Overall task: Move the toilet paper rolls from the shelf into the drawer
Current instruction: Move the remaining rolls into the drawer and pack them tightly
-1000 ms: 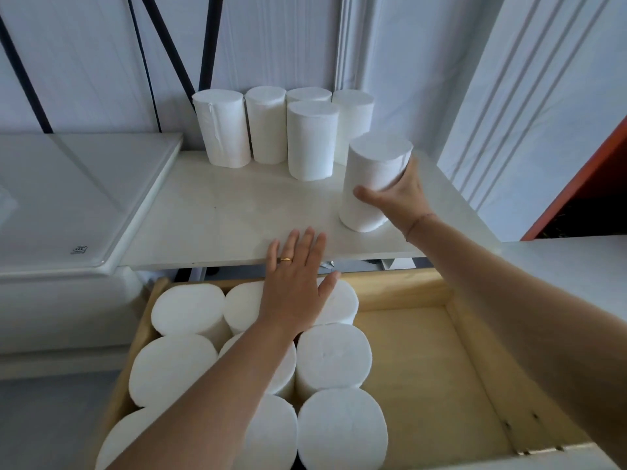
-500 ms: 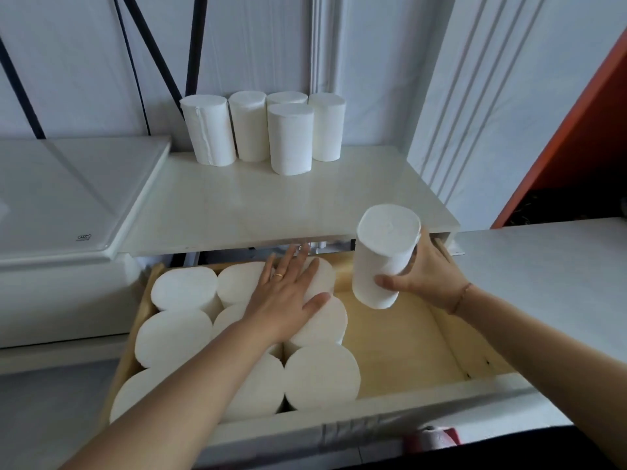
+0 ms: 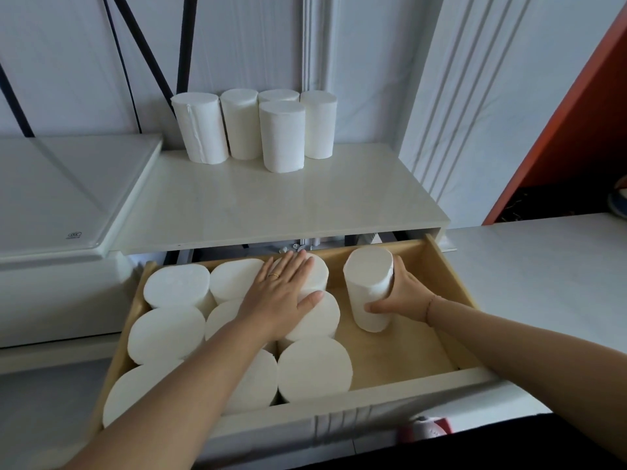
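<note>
Curling round 1 roll (image 3: 368, 286), right grip (image 3: 405, 295) sits seemingly inside drawer (image 3: 407, 347).

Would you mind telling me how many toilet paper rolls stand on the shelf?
5, at the back of the shelf: leftmost roll, second roll, front roll, rear roll partly hidden behind it, rightmost roll. Others seem unlikely behind.

The right hand (image 3: 405, 293) grips an upright toilet paper roll (image 3: 369, 288) inside the wooden drawer (image 3: 444, 276), the left hand (image 3: 283, 295) lies flat on the packed rolls (image 3: 169, 334), and five rolls (image 3: 281, 137) stand on the shelf (image 3: 271, 205).
</note>
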